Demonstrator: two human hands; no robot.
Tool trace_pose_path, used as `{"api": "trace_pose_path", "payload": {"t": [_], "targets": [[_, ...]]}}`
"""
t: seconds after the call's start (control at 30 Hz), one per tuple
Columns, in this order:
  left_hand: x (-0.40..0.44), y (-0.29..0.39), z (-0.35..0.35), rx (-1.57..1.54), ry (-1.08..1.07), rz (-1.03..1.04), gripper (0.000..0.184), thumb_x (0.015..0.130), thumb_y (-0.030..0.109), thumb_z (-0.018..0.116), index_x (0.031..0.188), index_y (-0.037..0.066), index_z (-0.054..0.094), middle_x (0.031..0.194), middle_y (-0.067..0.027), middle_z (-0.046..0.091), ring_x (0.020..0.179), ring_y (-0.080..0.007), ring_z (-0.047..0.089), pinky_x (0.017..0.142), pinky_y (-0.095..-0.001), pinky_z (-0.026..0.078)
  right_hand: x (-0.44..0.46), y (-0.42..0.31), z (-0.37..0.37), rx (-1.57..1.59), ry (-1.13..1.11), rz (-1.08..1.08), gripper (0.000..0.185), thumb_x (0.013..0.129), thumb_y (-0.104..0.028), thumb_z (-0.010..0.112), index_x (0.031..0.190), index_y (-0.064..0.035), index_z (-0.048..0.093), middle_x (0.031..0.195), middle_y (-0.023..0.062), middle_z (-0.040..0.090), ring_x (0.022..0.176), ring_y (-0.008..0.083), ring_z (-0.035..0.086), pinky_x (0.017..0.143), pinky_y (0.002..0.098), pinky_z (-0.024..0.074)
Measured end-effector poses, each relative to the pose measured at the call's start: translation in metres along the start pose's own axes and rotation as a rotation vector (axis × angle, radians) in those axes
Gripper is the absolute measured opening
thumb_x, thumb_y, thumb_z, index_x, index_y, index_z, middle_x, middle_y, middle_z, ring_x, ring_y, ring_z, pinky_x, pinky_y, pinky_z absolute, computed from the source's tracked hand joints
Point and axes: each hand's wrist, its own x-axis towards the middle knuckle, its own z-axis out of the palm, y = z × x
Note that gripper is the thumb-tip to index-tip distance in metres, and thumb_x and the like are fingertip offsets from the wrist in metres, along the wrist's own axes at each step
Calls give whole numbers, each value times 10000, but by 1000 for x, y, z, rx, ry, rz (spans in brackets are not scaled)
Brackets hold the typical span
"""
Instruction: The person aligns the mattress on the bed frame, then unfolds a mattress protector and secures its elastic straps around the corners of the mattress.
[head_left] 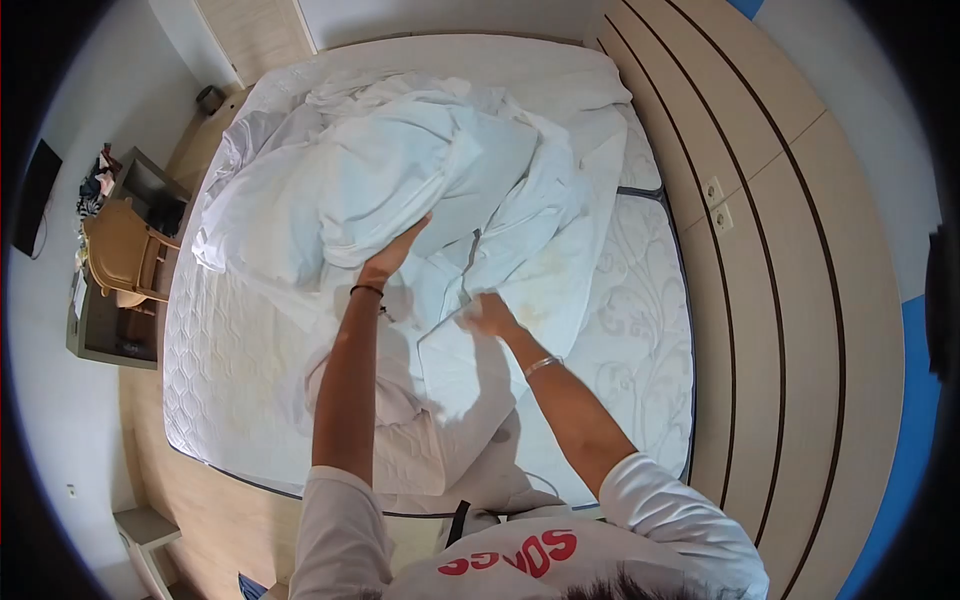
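Observation:
A large heap of white bedding (400, 170) lies bunched over the middle and far part of the mattress (640, 330). At the near side of the heap, my left hand (398, 252) is closed on the white fabric, its fingertips partly hidden under a fold. My right hand (487, 315) is lower and to the right, closed at an edge of the white cloth beside a dark slit in the layers; its fingers are slightly blurred. Loose white fabric hangs in folds below both hands.
A wooden chair (118, 250) and a desk (90, 335) stand at the left by the wall. Wood panelling (770, 250) with sockets runs along the right side. A small dark bin (210, 99) sits at the far left corner.

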Motion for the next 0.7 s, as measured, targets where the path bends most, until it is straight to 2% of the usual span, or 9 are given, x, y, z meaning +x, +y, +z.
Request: {"api": "trace_pose_path", "payload": {"t": [0.13,0.23,0.3,0.43,0.53,0.6,0.63,0.67,0.7], "targets": [[27,-121,20,-205,89,55,362,865,347,551,1067,52,609,1054,-78,605,983,-198,546,887,-285,418,-87,36,43,-145,-225,245,748,727,-347,662,1360,-142,319,1402,115,305,1278,318,330,976,500,377],[15,-133,0,-433,38,-53,293,862,302,555,989,55,647,868,-49,638,803,-164,573,774,-296,469,-100,37,49,-194,-130,176,711,728,-296,654,1343,-129,337,1397,103,314,1276,302,334,964,471,396],[-4,-95,-12,348,109,-92,316,858,323,583,1044,74,638,869,-16,622,759,-133,554,719,-257,479,-84,28,47,-204,2,31,650,743,-274,639,1318,-133,370,1380,94,346,1274,275,342,962,456,395],[8,-125,-43,264,176,-25,395,843,386,612,1120,105,617,960,16,607,752,-106,542,682,-227,478,-39,-1,33,-189,85,-116,642,762,-199,587,1353,-151,343,1391,80,345,1276,245,345,986,438,364],[-3,-84,-59,66,128,-292,455,829,416,630,1182,132,588,1061,38,575,809,-81,529,682,-215,482,-12,-13,39,-251,43,-258,553,812,-162,520,1343,-165,368,1375,62,378,1279,237,346,1008,447,329],[1,-85,-65,118,76,-373,430,844,383,623,1199,145,579,1118,40,565,901,-66,518,690,-208,484,0,-11,52,-504,184,-388,503,854,-155,465,1347,-176,367,1365,53,396,1291,227,333,1018,467,302],[2,-89,-63,95,130,-327,425,852,383,612,1205,150,571,1125,50,572,948,-48,507,677,-196,480,3,-2,60,-591,405,-487,443,871,-167,447,1312,-177,411,1239,55,525,1207,212,445,1020,491,286],[7,-92,-65,90,125,-323,425,852,383,612,1205,150,571,1125,50,572,948,-48,507,677,-196,480,7,8,66,-597,407,-481,443,871,-167,447,1312,-177,411,1239,55,525,1207,212,445,1020,491,286],[12,-105,-70,55,122,-292,422,850,380,616,1201,149,573,1124,51,574,948,-46,512,666,-195,478,0,9,61,-624,180,-318,402,863,-163,457,1266,-173,454,1147,50,577,1122,210,509,1019,488,281]]}}
